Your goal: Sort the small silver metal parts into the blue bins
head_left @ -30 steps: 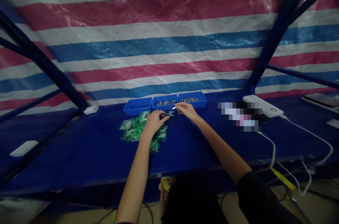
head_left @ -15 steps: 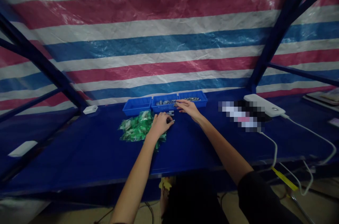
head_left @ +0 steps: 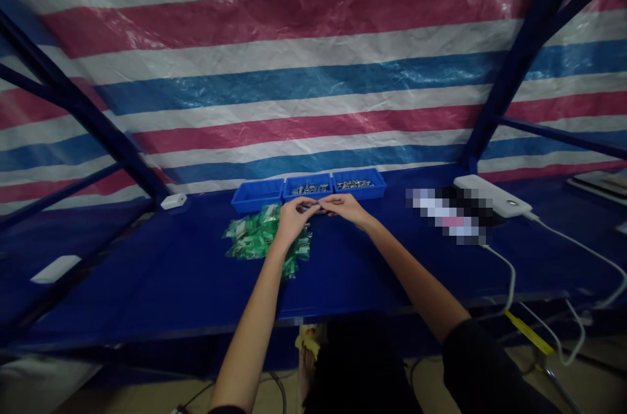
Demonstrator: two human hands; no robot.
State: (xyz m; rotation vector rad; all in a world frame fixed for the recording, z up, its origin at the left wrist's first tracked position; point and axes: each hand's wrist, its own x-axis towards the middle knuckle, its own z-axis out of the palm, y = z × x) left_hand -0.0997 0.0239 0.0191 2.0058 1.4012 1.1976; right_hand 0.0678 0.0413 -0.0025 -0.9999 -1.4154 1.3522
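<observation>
My left hand (head_left: 294,218) and my right hand (head_left: 347,208) meet fingertip to fingertip in front of the middle blue bin (head_left: 290,196). Both are closed in a pinch around a small grey metal part (head_left: 318,207), mostly hidden by the fingers. Small silvery metal pieces (head_left: 308,189) lie in that middle bin. Beside and partly under my left wrist is a heap of green-and-clear plastic packets (head_left: 255,234).
The right blue bin (head_left: 371,192) contains many small metal pieces; the left blue bin (head_left: 257,205) stands beside the middle one. At right are a white power bank (head_left: 494,197), a pixelated object (head_left: 450,215) and white cables (head_left: 512,277). Blue frame posts (head_left: 490,104) flank the table.
My right hand has come away from the middle bin toward me, and my left hand has risen slightly. Their fingertips, apart before, now meet at the small metal part.
</observation>
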